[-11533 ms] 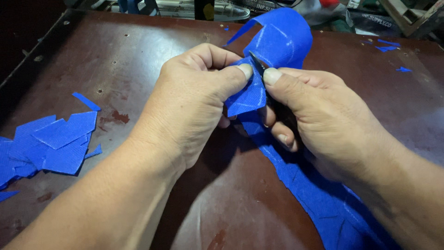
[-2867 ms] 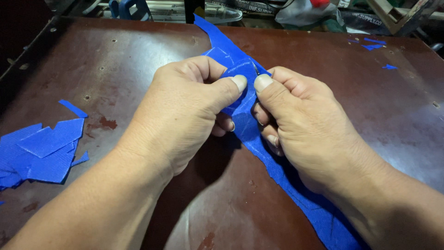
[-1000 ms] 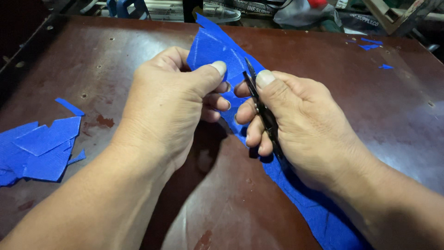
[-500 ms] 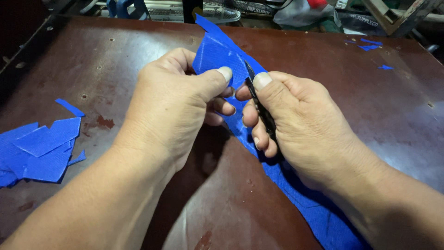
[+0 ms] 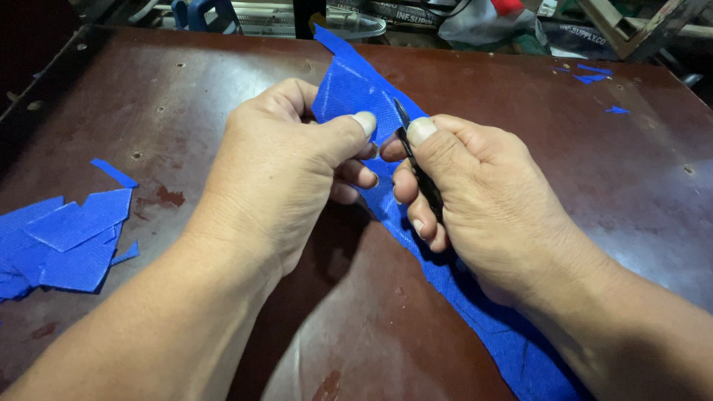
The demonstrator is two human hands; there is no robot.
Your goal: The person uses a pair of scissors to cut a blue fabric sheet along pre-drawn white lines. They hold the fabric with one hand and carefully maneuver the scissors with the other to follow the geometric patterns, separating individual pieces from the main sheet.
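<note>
The left hand (image 5: pixel 286 174) is closed on a long blue strip of woven plastic fabric (image 5: pixel 349 93), its thumb pressed flat on the upper face and the fingers curled underneath. The right hand (image 5: pixel 483 200) is closed around a small black cutting tool (image 5: pixel 416 160), thumb on top near the tip and fingers wrapped around the handle; whether it is a knife or small snips cannot be told. The tool's point rests against the strip just beside the left thumb, and both hands are close together, nearly touching.

The work lies on a dark reddish-brown table (image 5: pixel 186 89), worn, stained and dotted with small holes. A pile of cut blue pieces (image 5: pixel 67 238) sits near the left edge of the table, well apart from the hands, and a few tiny blue scraps (image 5: pixel 594 72) lie at the far right. Beyond the table's far edge is cluttered shop gear, too cropped to make out.

The strip runs diagonally, its long axis going from the far middle of the table, between the hands, under the right wrist and toward the near right corner. Its far end narrows to a point aimed away from the person.
</note>
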